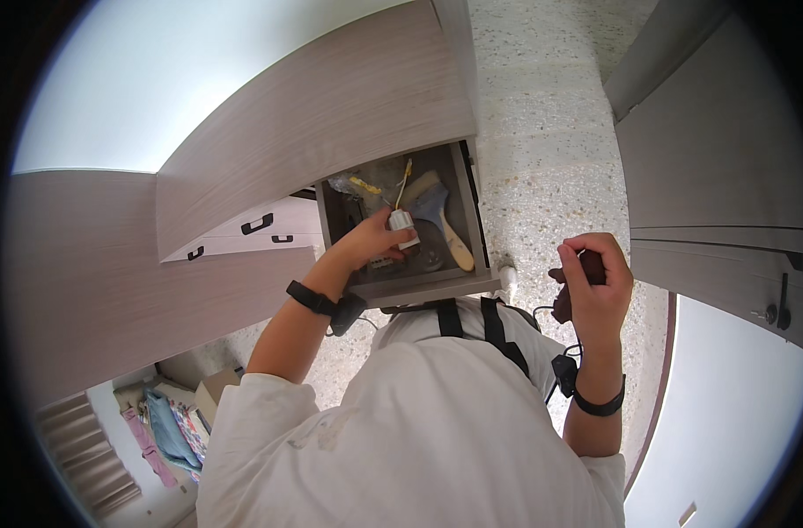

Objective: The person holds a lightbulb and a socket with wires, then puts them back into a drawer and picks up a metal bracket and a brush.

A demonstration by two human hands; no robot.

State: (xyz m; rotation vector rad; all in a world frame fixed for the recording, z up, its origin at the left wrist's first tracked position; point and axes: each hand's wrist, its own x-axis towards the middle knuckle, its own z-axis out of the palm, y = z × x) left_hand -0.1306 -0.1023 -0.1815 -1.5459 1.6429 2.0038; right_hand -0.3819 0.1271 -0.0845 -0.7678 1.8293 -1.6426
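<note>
Inside a pulled-out drawer [428,285], my left hand [372,241] grips a small white box-shaped electrical part [403,226]. From its top rise thin wires with yellow ends [407,173]. A wide paintbrush [451,231] with a pale wooden handle lies on the drawer's right side. Crumpled clear plastic [342,183] sits in the far left corner. Out to the right, over the floor, my right hand [596,280] is closed around a dark brown crumpled item [562,300], perhaps cloth; its exact kind is unclear.
A wood-grain desk panel [322,99] stands beyond the drawer. Further drawers with black handles [257,224] are at the left. A grey door [718,158] with a key in its lock stands right of the speckled floor [533,158]. Folded fabrics [167,429] lie at lower left.
</note>
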